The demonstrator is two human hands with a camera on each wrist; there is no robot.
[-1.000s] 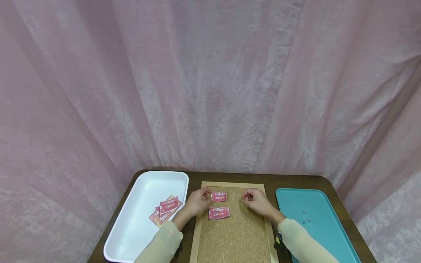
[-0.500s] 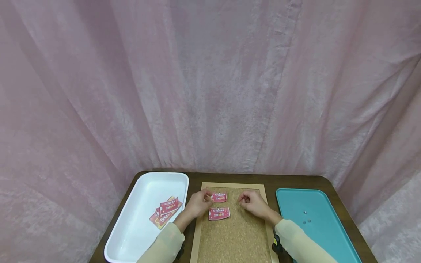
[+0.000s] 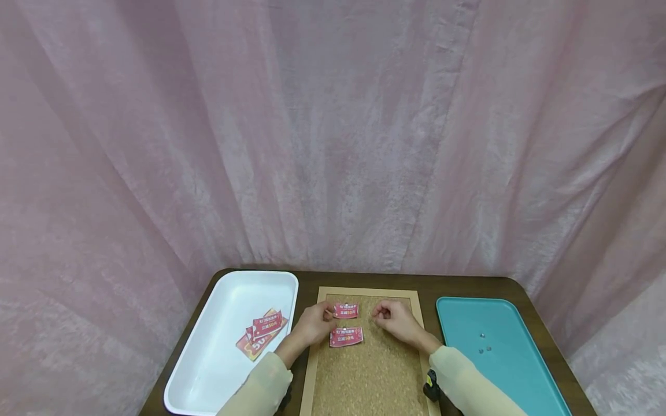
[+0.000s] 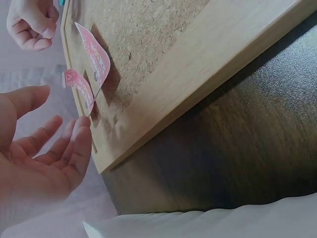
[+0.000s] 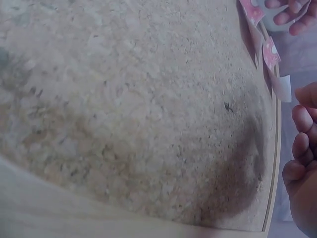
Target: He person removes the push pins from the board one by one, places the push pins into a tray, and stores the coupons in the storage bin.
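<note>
Two pink printed coupons, the upper coupon [image 3: 346,311] and the lower coupon [image 3: 346,337], sit on a cork board [image 3: 374,375]. A small pin head shows near the top of each. Their ends curl off the cork in the left wrist view. My left hand [image 3: 313,322] is at the upper coupon's left end, thumb apart from loosely bent fingers; whether the fingertips touch the paper is unclear. My right hand [image 3: 399,320] hovers over the cork to the right of that coupon, fingers loosely curled, thumb close to the index finger. Nothing shows between them in the right wrist view.
On the left a white tray [image 3: 195,370] holds several coupons [image 3: 266,325]. A teal tray [image 3: 520,370] on the right has 3 small pins [image 3: 482,335] in it. The board's wooden frame [image 3: 309,375] lies on a dark wooden table [image 3: 364,279], with a pink curtain [image 3: 333,144] behind.
My right hand has moved left across the cork, closer to the upper coupon. The left hand has hardly moved. Both coupons lie where they did.
</note>
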